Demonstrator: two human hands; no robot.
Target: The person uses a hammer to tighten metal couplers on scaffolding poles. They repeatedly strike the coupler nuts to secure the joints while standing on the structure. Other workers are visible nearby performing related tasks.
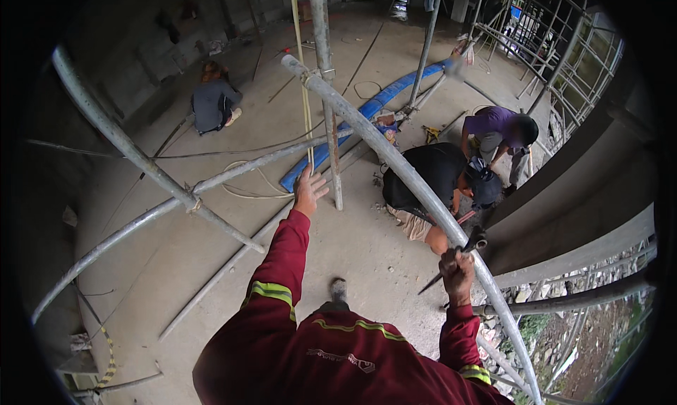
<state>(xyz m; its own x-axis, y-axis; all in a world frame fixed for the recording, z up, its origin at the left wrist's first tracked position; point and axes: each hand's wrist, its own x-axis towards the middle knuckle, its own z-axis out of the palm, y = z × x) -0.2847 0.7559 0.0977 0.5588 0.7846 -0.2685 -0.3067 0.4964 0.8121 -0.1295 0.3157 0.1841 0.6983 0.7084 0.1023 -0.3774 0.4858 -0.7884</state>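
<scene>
My left hand [308, 191] reaches forward with its fingers apart, right beside a pale yellow cord [306, 116] that hangs down next to an upright metal pole [328, 102]. I cannot tell whether the fingertips touch the cord. In my right hand [458, 274] is a dark metal tool [477, 240] with a round, socket-like head and a thin pointed tail. Its exact kind is not plain. That hand is at a long slanting scaffold pole [402, 167], which crosses in front of me; contact with the pole is unclear.
Another scaffold pole [116, 133] crosses at left, tied to a curved one [141, 218]. A person in black [427, 179] and one in purple [490, 125] crouch to the right; a third person [213, 102] squats far left. A blue hose [374, 105] lies on concrete. Rubble [539, 296] lies lower right.
</scene>
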